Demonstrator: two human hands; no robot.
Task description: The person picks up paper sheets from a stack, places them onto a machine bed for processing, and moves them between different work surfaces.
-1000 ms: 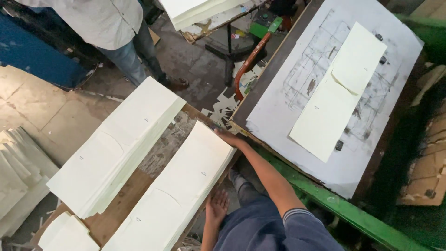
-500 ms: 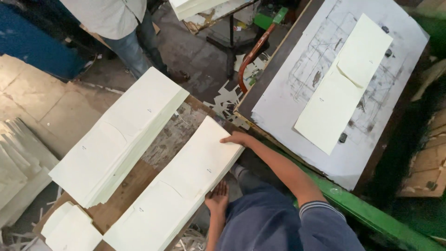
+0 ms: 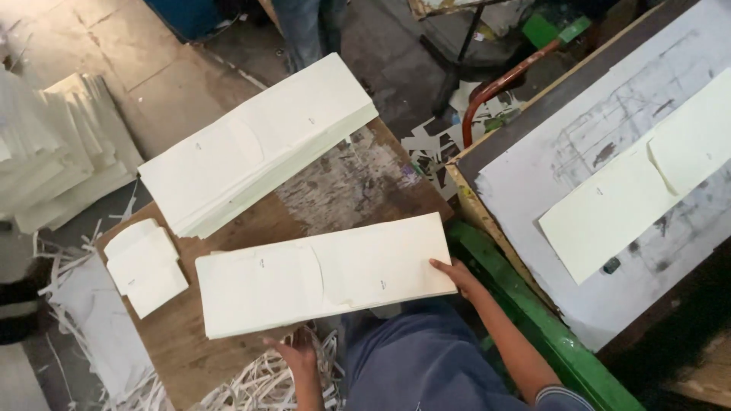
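Hands [image 3: 457,275] grip cream paper stack [image 3: 324,274] on wooden table [image 3: 343,183].

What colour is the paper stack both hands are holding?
Cream, off-white paper stack, held by left hand and right hand; head view.

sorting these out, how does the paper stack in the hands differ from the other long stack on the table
The held stack is gripped at both ends by the left hand and right hand; the far stack lies untouched. The held stack looks thinner, the far stack thicker. Both are long and cream.
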